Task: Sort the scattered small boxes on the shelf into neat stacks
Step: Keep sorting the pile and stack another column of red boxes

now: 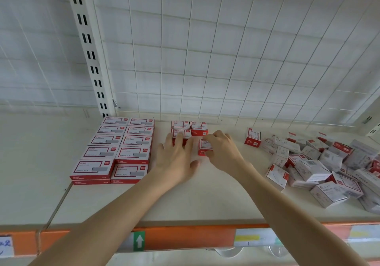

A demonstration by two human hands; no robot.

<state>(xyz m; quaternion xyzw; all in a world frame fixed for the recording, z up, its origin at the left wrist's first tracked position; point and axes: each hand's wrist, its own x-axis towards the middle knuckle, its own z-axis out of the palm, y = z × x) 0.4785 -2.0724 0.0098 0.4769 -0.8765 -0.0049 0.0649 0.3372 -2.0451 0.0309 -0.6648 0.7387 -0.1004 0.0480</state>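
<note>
Nearest, an orange price strip (185, 237) with a green arrow label (139, 241) runs along the front edge of the cream shelf (205, 200), and two bare forearms reach over it. The left hand (176, 159) lies flat with fingers spread and straight, its tips resting on the front left box of a small group (190, 129) of red-and-white boxes near the back. Just beside it, the right hand (223, 152) curls fingers and thumb round one small box (204, 145), red at the sides with a white printed top, at the front right of that group. To the left, larger boxes in the same colours form a neat block (121, 148), two columns wide. To the right, a loose heap (320, 167) of boxes lies tumbled at all angles, with a lone box (253, 138) standing upright between heap and hands. Behind, a white wire grid (226, 50) and a slotted post (90, 45) back the shelf.
</note>
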